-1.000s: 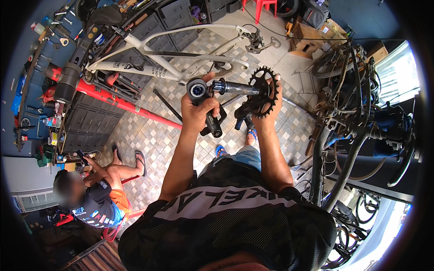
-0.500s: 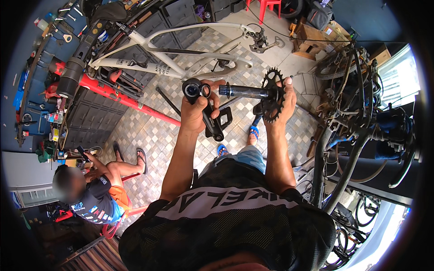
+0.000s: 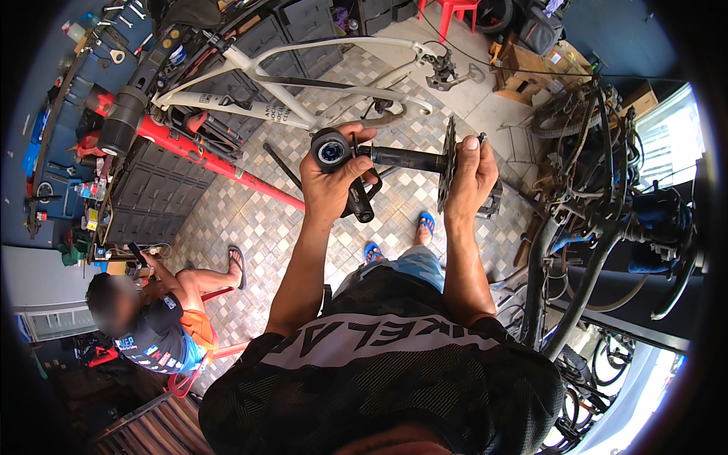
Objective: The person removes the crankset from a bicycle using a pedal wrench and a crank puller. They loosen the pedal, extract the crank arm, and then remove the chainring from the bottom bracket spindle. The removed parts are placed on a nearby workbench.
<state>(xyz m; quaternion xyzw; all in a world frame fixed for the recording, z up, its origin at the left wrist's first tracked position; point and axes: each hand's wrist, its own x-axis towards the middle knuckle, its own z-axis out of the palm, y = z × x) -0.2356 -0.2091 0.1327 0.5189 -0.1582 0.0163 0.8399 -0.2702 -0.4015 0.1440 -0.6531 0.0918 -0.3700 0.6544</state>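
Note:
A black crankset [image 3: 449, 178] is in my right hand [image 3: 472, 182], which grips it on the chainring side. The toothed chainring shows nearly edge-on, and a dark spindle [image 3: 413, 159] points left from it. My left hand [image 3: 326, 189] is wrapped round a black crank arm [image 3: 360, 206], whose lower end hangs below the fingers. At the top of that hand a round black part with a dark blue, ring-like centre [image 3: 331, 153] faces up. The spindle's free end reaches my left thumb and fingers; whether it sits inside a part there is hidden.
A pale bicycle frame [image 3: 280, 114] hangs on a red repair stand [image 3: 220, 173] ahead and left. Tools line the wall at far left. A person [image 3: 163, 318] sits low at left. Bicycles [image 3: 599, 220] crowd the right side, and a red stool [image 3: 449, 9] stands at the back.
My hands have come closer, bringing the spindle's end to my left fingers. The chainring has turned from a slanted view to nearly edge-on. The crank arm in my left hand has tilted and shifted.

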